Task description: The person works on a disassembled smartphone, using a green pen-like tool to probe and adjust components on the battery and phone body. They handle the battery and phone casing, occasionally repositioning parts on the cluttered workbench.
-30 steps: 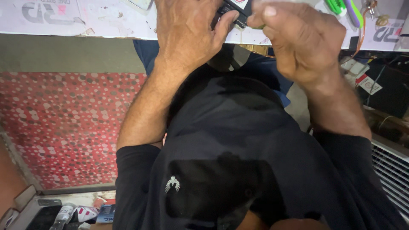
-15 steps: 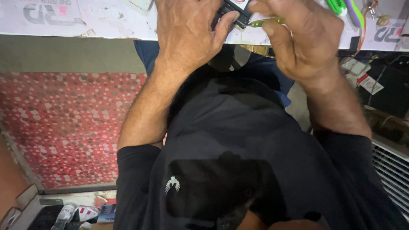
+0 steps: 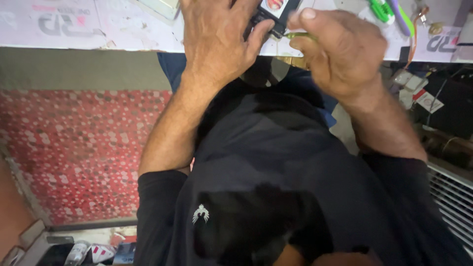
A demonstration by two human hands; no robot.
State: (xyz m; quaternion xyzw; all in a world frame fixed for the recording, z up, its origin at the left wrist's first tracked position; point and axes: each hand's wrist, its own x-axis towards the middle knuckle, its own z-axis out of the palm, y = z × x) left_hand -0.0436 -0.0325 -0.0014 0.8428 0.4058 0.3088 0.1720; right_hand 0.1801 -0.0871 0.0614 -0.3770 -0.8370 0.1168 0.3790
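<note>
My left hand lies over the small black gadget at the edge of the worktop, fingers curled round it and thumb pressed to its near corner, so it stays pinned against the white surface. That grip looks the same as a second ago. What has changed is on the other side: my right hand, which was bunched up close against the gadget with nothing showing in it, now sits a little back and pinches a thin yellow-green stick between thumb and forefinger, its tip pointing at the gadget's edge. I judge that I have moved from gripping to working on the thing with a tool, at the spot beside my left thumb.

Going left to right around me: a red dotted mat covers the floor below the worktop, with some small packets by its near corner. My black shirt fills the middle. On the worktop past my right hand lie green pens, and further right a tangle of wires and small parts sits on a lower shelf.

My own hands hide most of the gadget, so I cannot tell exactly where the tip meets it.
</note>
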